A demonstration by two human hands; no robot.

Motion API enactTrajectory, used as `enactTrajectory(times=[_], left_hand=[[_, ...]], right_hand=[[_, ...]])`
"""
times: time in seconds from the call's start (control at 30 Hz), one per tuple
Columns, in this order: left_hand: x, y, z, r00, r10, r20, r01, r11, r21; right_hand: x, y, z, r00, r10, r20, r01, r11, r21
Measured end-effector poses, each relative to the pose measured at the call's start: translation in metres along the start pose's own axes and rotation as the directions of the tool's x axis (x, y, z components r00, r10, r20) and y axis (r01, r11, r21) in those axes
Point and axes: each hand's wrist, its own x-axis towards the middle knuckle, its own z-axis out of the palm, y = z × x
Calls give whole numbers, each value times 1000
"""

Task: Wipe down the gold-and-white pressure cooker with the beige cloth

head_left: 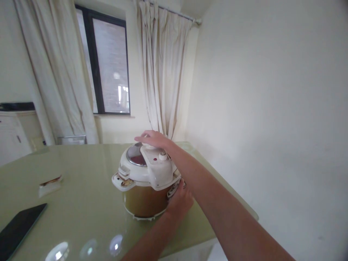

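An electric pressure cooker (pixel 145 201), with a white lid (pixel 160 170) and a brownish metallic body, stands upright on the pale green table. My right hand (pixel 153 139) lies over the top of the lid, curled about its handle, which it mostly covers. Down at the cooker's right side, my left hand (pixel 181 198) has its fingers around the side handle (pixel 174 188). The lid sits on the body and carries a dark shiny oval panel, a small red dot and a round white valve knob (pixel 163 156). Brown stains mark the left side handle (pixel 123 182).
A dark flat device, perhaps a tablet (pixel 20 228), lies at the table's (pixel 89 174) left front. Beyond it is a small clear packet (pixel 50 185) with a brown edge. A white wall (pixel 272 108) runs along the right. Curtains (pixel 165 72) and a window stand behind.
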Motion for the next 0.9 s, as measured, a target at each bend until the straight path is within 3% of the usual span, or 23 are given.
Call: enactTrajectory(times=[0.07,0.17,0.27,0.33,0.4,0.53,0.6,0.63,0.7,0.77,0.8,0.83,0.9], left_hand=[[-10,-3,-3,998,57,-40,-55,998,42],[-58,-12,-12,979,151,-140,-129,980,154],[-128,-31,-20,955,75,-288,-20,982,190],[-169,-46,-25,914,-152,-376,208,971,115],[-197,-60,-27,823,-383,-418,411,911,-26],[-218,-74,-22,643,-671,-368,581,741,-336],[-222,-81,-17,552,-778,-299,604,621,-500],[-224,-87,-15,482,-841,-246,621,527,-581],[-226,-103,-15,300,-952,-67,663,259,-703],[-221,-125,-21,125,-982,143,637,-32,-771],[-214,-139,-26,91,-967,238,586,-141,-798],[-206,-152,-33,86,-954,288,500,-208,-840],[-182,-182,-49,173,-928,330,343,-257,-904]], right_hand=[[0,0,0,1000,-2,-3,2,1000,4],[1,1,0,1000,-5,-2,5,1000,4],[3,2,1,1000,-24,-1,24,1000,13],[4,3,2,999,-46,-1,46,999,14],[4,4,2,998,-64,0,64,998,10],[4,3,2,998,-67,-4,67,998,-4],[3,2,2,998,-65,-2,65,998,-14],[3,2,2,998,-66,3,66,998,-16],[4,1,2,997,-71,12,71,997,-10],[5,2,2,997,-73,17,73,997,3],[6,2,2,997,-73,18,73,997,11],[6,2,2,997,-73,18,73,997,20],[7,3,2,997,-75,25,74,997,35]])
